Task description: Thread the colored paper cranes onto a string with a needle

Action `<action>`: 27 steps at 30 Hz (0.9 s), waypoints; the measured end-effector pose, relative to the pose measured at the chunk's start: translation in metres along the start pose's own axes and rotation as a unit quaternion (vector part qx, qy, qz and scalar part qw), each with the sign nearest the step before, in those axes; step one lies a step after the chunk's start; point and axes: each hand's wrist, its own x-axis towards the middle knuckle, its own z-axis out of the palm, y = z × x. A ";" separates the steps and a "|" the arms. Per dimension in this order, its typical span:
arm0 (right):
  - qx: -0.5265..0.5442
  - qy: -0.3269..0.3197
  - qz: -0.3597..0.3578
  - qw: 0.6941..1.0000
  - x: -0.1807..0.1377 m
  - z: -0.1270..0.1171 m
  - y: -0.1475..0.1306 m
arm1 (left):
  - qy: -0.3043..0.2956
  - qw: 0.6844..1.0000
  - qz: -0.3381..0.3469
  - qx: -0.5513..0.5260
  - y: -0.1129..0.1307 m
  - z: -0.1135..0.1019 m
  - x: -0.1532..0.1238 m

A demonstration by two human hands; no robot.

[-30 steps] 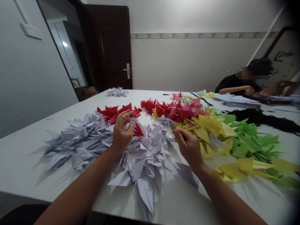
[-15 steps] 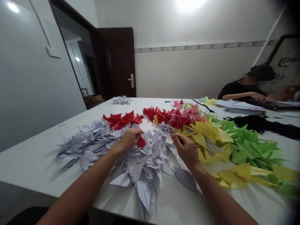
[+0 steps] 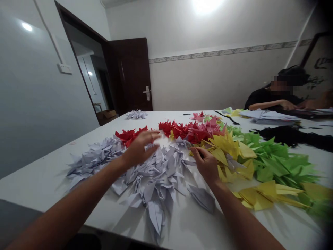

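My left hand (image 3: pixel 140 146), a little blurred, reaches over the paper pieces with its fingers apart and nothing visible in them. Behind it lie red folded paper pieces (image 3: pixel 127 136), partly hidden by the hand. Below and beside it spreads a heap of white folded paper pieces (image 3: pixel 156 173). My right hand (image 3: pixel 206 161) is closed in a pinch at the left edge of the yellow folded paper pieces (image 3: pixel 229 147). Whatever its fingertips hold, if anything, is too small to make out. One loose white folded piece (image 3: pixel 201 198) lies on the table near my right wrist.
Green folded paper (image 3: pixel 281 159) and black strands (image 3: pixel 288 137) lie to the right on the white table (image 3: pixel 104 215). More red and pink pieces (image 3: pixel 203 130) are behind. Opposite, a person (image 3: pixel 270 97) sits by a paper stack (image 3: pixel 270 116).
My left hand has let go of a red paper piece, opened and moved up and slightly left, near the red pieces. My right hand keeps its pinch in nearly the same place.
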 end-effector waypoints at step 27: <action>0.076 0.054 0.032 0.995 0.012 -0.007 0.017 | -0.258 0.923 0.262 0.112 0.118 0.102 -0.028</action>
